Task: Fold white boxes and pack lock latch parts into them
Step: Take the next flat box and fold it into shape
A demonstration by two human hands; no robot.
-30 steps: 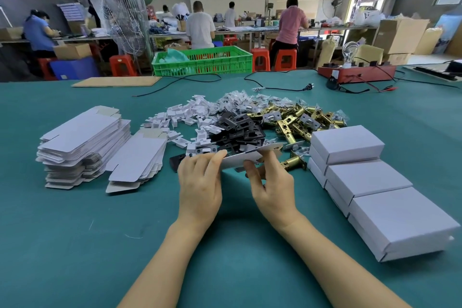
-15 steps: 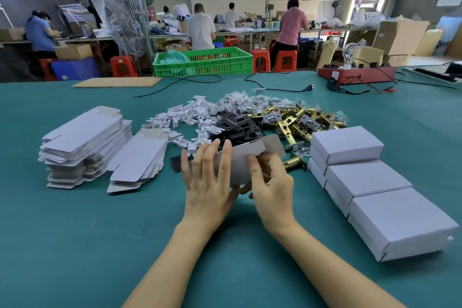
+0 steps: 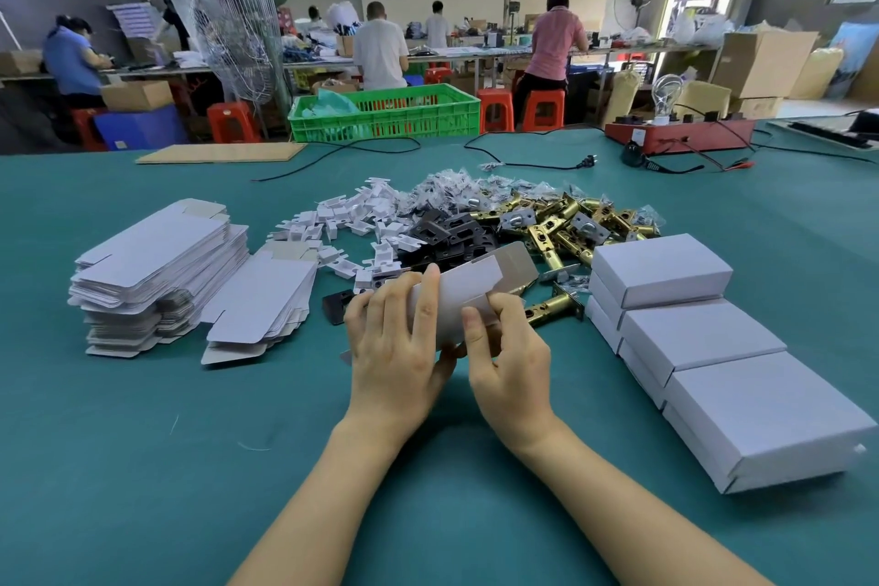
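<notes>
A: Box blank [image 3: 468,293]: where?
B: Between both hands, above the desk [image 3: 142,466], tilted, gray flap up right.
A: Grips?
B: Left hand [image 3: 397,345] fingers curl over its face; right hand [image 3: 511,357] pinches the near edge by thumb. Both clamped on it.
A: Latches [image 3: 566,228]?
B: Piled just behind; packed boxes [image 3: 704,338] right.

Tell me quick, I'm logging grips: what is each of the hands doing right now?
Left hand: holding the white box blank, fingers curled over its front.
Right hand: holding the same blank, thumb pressing on its front.
</notes>
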